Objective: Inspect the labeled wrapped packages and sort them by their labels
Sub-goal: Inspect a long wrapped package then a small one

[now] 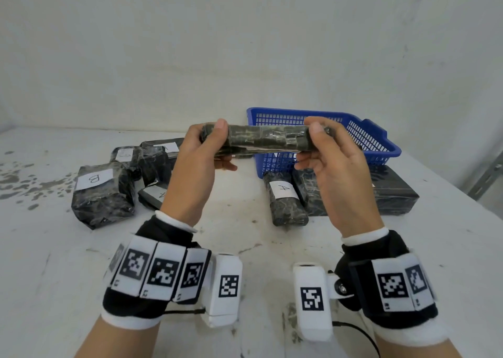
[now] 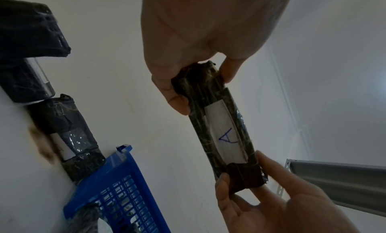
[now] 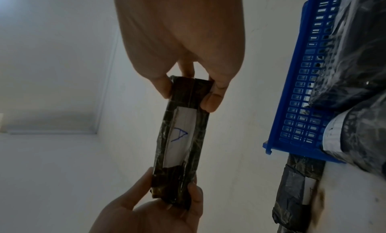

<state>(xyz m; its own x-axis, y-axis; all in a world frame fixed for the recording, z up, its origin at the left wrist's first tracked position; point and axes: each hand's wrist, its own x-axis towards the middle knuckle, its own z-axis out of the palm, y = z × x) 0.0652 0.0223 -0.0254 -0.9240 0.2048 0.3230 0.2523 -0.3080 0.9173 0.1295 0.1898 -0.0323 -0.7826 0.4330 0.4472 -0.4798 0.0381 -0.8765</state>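
Note:
I hold a long dark wrapped package [image 1: 258, 141] level above the table, one end in each hand. My left hand [image 1: 215, 148] pinches its left end between thumb and fingers, and my right hand [image 1: 313, 148] pinches the right end. The package's white label faces down. The wrist views show that label [image 2: 226, 136] [image 3: 179, 137] with a blue letter A. On the table lie a package labelled B [image 1: 103, 194] at the left and one labelled A [image 1: 285, 200] at the right.
A blue plastic basket [image 1: 375, 137] stands at the back right, tilted on packages. A large black package [image 1: 394, 191] lies beside it. Several more wrapped packages [image 1: 152, 161] are piled at the left. A metal shelf post [image 1: 487, 178] is at the far right.

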